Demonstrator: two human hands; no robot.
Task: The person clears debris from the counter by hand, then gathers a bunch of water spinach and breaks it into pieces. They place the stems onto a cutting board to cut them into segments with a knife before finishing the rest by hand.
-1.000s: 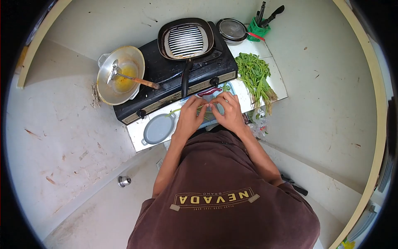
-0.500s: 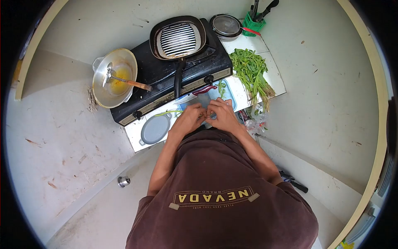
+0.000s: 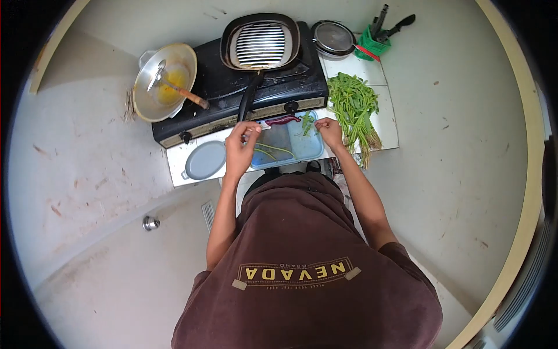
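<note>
My left hand [image 3: 239, 146] is closed, fingers curled together over the left side of a blue tray [image 3: 256, 163]. My right hand [image 3: 329, 132] is pinched at the tray's right edge, fingertips close beside some green leaves [image 3: 307, 123]. What either pinch holds is too small to make out. Long green stems [image 3: 270, 149] lie in the tray near my left hand. Across the tray's far side rests a knife with a dark red handle [image 3: 283, 120]; its blade is partly hidden behind my left fingers. A large bunch of leafy greens with roots [image 3: 354, 107] lies right of the tray.
Behind the tray stands a black stove [image 3: 215, 87] bearing a grill pan [image 3: 260, 43]. A pot [image 3: 139, 87] with a ladle [image 3: 189, 96] sits at its left. A grey oval dish [image 3: 206, 161], a strainer [image 3: 333, 37] and a green knife basket [image 3: 372, 46] share the tiled counter.
My hands were together over the tray; now they are apart, the left moved left and the right moved right. The tray and stems show more. The camera view has shifted slightly.
</note>
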